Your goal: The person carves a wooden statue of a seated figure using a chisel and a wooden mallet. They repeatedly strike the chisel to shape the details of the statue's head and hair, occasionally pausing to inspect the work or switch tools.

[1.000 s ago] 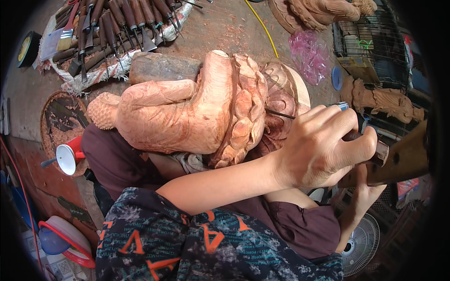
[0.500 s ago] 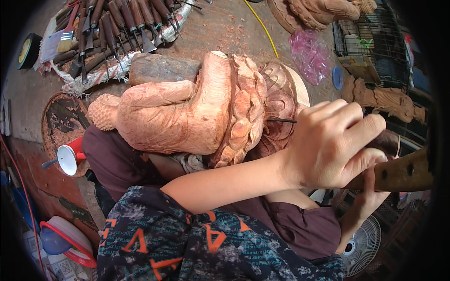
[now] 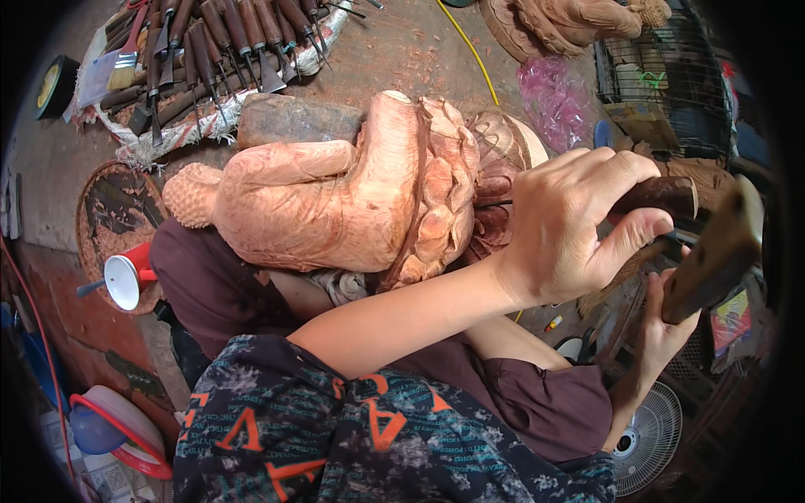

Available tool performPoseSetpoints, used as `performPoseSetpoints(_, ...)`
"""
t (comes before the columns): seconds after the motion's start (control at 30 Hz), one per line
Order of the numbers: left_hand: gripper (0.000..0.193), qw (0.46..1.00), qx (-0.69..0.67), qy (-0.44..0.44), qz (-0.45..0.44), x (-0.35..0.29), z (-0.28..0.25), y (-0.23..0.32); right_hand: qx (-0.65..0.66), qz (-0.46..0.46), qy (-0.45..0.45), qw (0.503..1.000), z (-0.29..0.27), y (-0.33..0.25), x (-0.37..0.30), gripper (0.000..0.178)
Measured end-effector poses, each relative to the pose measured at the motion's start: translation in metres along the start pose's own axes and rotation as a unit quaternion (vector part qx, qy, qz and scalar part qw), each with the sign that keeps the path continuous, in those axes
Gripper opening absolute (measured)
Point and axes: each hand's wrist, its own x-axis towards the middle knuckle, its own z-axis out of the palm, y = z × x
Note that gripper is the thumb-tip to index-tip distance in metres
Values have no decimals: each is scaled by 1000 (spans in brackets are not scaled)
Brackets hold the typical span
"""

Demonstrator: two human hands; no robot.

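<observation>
A carved wooden statue (image 3: 310, 210) of a seated figure lies on its side across my lap, its knobbly head to the left and its petalled base (image 3: 495, 180) to the right. Reaching over beside that base, my left hand (image 3: 566, 222) is closed around the dark wooden handle of a chisel (image 3: 662, 197). The handle's butt points right, and my hand covers most of the tool; a thin dark blade shows against the petals. Farther right, my right hand (image 3: 671, 314) grips a wooden mallet (image 3: 713, 251), raised and tilted, apart from the chisel's butt.
Several carving chisels (image 3: 239, 33) and a paintbrush (image 3: 126, 63) lie on a white sack at the far left. A wood block (image 3: 293, 121) lies behind the statue. A red mug (image 3: 126, 281) stands near a round tray (image 3: 96, 189) of shavings. Pink plastic (image 3: 553, 96) and a fan (image 3: 650, 440) are rightward.
The mallet has swung away from the chisel's butt and turned more upright. My left hand has shifted slightly, its thumb lifting, and the chisel's handle now shows more.
</observation>
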Motion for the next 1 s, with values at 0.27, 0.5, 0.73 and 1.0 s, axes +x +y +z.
performPoseSetpoints(0.27,31,983,34,-80,159,-34,7,54,174,157,-65,970,-13,-3,-11,59)
performPoseSetpoints(0.5,34,985,108,-135,28,-43,9,33,180,36,-82,980,-9,-1,-12,66)
performPoseSetpoints(0.73,45,989,77,-78,100,-25,21,41,251,15,-75,965,-6,17,-14,68)
performPoseSetpoints(1.0,43,994,68,-27,76,-18,32,35,205,10,-16,979,-3,-13,-10,47)
